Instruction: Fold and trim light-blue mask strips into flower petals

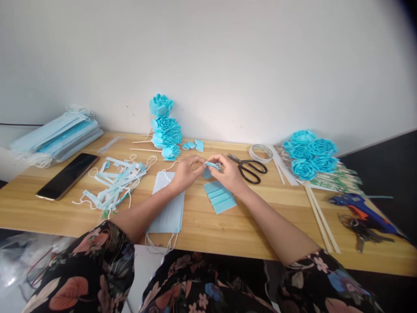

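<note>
Between my two hands is a small light-blue piece of mask fabric (212, 166), pinched at its upper edge over the middle of the table. My left hand (188, 173) grips its left side with thumb and fingertips. On the other side, my right hand (228, 172) pinches it too. Just below lies a pleated blue piece of mask fabric (220, 197). Under my left forearm rests a face mask (166, 204) with white ear loops. Black-handled scissors (250, 167) lie close to the right of my right hand.
Blue fabric flowers stand in a left cluster (166, 130) and a right bunch (310, 153). Around them are a mask stack (58, 137), phone (67, 176), cut strips (117, 182), folded pieces (193, 145), tape roll (260, 153), sticks (321, 217), glue gun (363, 213) and keys (361, 234).
</note>
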A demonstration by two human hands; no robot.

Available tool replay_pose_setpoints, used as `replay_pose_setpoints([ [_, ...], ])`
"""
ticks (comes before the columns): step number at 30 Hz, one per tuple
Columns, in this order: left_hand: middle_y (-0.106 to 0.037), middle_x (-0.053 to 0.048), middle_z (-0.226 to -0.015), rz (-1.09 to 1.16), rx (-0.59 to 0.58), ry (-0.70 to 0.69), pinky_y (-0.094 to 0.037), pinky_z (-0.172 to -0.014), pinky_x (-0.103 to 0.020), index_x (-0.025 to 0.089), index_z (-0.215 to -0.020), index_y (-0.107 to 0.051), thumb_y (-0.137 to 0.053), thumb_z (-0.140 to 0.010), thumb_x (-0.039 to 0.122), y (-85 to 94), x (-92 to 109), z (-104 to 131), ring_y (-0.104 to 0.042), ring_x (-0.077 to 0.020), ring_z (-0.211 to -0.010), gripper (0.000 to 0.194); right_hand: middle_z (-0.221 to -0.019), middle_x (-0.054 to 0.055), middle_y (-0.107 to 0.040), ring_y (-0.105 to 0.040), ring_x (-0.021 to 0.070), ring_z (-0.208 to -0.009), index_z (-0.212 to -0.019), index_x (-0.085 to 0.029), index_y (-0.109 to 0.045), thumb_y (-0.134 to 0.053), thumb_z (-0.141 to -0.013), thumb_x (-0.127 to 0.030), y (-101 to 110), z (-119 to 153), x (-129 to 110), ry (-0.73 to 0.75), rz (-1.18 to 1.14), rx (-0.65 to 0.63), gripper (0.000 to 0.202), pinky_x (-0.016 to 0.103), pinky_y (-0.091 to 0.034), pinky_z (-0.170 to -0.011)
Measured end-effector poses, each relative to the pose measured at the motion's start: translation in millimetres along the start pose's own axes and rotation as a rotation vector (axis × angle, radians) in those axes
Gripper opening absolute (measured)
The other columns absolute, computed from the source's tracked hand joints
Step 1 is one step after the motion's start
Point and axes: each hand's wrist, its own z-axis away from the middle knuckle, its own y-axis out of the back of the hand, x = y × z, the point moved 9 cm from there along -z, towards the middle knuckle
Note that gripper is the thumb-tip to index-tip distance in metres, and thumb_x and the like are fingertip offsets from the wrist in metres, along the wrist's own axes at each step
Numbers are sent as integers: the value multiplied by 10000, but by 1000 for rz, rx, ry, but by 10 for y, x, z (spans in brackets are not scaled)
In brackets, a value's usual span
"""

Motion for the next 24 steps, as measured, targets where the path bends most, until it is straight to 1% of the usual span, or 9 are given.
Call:
replay_pose_setpoints([
  [3, -715, -48, -842, 81, 16, 72, -487, -805, -303, 159, -788, -671, -669, -808, 323, 28, -106, -29, -648, -181, -816, 165, -941, 26, -697, -642, 186, -869, -1000, -210, -617, -611, -787, -233, 20, -28, 111, -68, -56, -20, 215, 318, -500, -830],
  [6, -683, -24, -773, 224, 57, 179, -477, -728, -275, 155, -788, -666, -701, -769, 363, 66, -248, -51, -610, -147, -723, 212, -1025, 45, -694, -649, 198, -932, -1043, -206, -602, -613, -776, -248, 85, -61, 206, -95, -104, -13, 270, 348, -499, -884],
  [9, -644, 1, -705, 353, 90, 259, -446, -639, -243, 152, -768, -662, -742, -718, 383, 83, -341, -57, -555, -110, -630, 250, -981, 45, -679, -647, 196, -916, -1061, -203, -603, -609, -785, -261, 139, -80, 271, -106, -131, 0, 282, 351, -505, -873],
  [13, -629, 8, -636, 391, 107, 318, -439, -598, -230, 146, -725, -665, -780, -672, 369, 100, -374, -53, -544, -94, -578, 256, -902, 25, -645, -632, 178, -866, -1088, -198, -614, -600, -796, -254, 165, -84, 273, -87, -105, 20, 297, 337, -504, -857],
  [16, -599, 20, -570, 428, 96, 388, -434, -519, -229, 141, -720, -658, -802, -641, 398, 78, -415, -38, -516, -84, -486, 304, -861, 10, -626, -619, 165, -826, -1122, -198, -618, -587, -797, -248, 150, -84, 261, -79, -91, 22, 330, 321, -505, -829],
  [18, -610, 19, -593, 486, 92, 426, -449, -483, -230, 137, -725, -649, -828, -602, 423, 52, -440, -28, -517, -81, -466, 359, -848, 5, -623, -609, 158, -798, -1134, -200, -624, -582, -796, -245, 143, -86, 267, -85, -84, 25, 344, 310, -505, -803],
  [19, -618, 17, -614, 521, 91, 437, -477, -493, -235, 135, -726, -641, -841, -583, 432, 38, -444, -25, -534, -83, -481, 386, -846, 4, -624, -605, 155, -787, -1137, -201, -627, -581, -795, -244, 140, -86, 275, -91, -83, 26, 348, 304, -505, -786],
  [22, -633, 11, -656, 600, 63, 458, -567, -595, -276, 130, -726, -610, -867, -549, 449, -17, -443, -19, -610, -108, -566, 446, -843, 2, -623, -593, 149, -764, -1148, -203, -634, -585, -797, -253, 136, -86, 319, -114, -100, 26, 358, 287, -499, -733],
  [24, -634, 14, -654, 604, 37, 476, -580, -605, -288, 130, -734, -595, -867, -552, 457, -46, -452, -11, -623, -114, -563, 462, -851, 2, -622, -587, 144, -758, -1170, -203, -632, -594, -800, -263, 130, -85, 363, -132, -125, 17, 377, 280, -493, -717],
])
